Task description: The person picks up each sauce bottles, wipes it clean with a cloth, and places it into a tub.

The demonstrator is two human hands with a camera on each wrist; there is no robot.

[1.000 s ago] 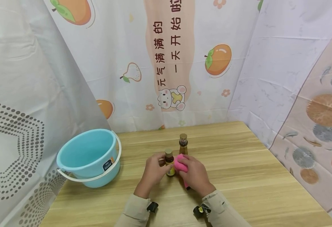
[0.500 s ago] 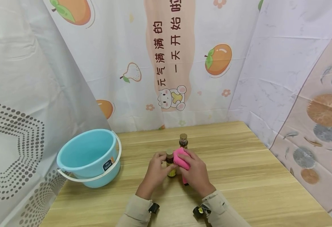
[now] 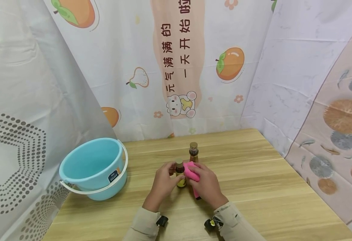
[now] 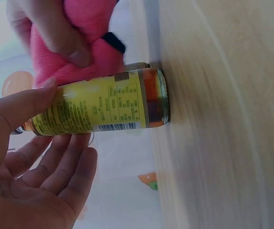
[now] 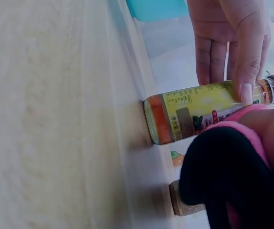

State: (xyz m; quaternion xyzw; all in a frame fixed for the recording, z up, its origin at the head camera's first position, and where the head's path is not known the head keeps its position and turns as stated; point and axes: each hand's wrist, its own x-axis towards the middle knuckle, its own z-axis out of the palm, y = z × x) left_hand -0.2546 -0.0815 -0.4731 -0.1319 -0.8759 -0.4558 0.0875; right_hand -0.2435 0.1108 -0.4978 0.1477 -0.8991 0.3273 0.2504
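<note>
The left hand [image 3: 163, 182] has its thumb on the label of a yellow-labelled bottle [image 4: 99, 105] and its other fingers bent along the opposite side, so the bottle sits between them, gold cap uppermost. The bottle's base is next to the tabletop [image 3: 269, 174]; whether they touch is hard to tell.

The fingers of the right hand [image 3: 206, 183] are curled into a bunched pink cloth [image 3: 191, 172] and pinch it against the bottle, on the side facing away from the left palm. A black part of the cloth hangs below the right fingers.

Just beyond the right fingers a 2nd bottle [image 3: 193, 152], also gold-capped, stands upright on the tabletop, its lower part hidden behind the hand and cloth.

Back from the fingers, 2 beige sleeves [image 3: 143, 222] reach in, with a small black device at each wrist. Well to the left of the left fingers is a light-blue bucket [image 3: 103, 192] with a white handle. Farthest beyond the fingers hangs a fruit-printed curtain [image 3: 118, 53].
</note>
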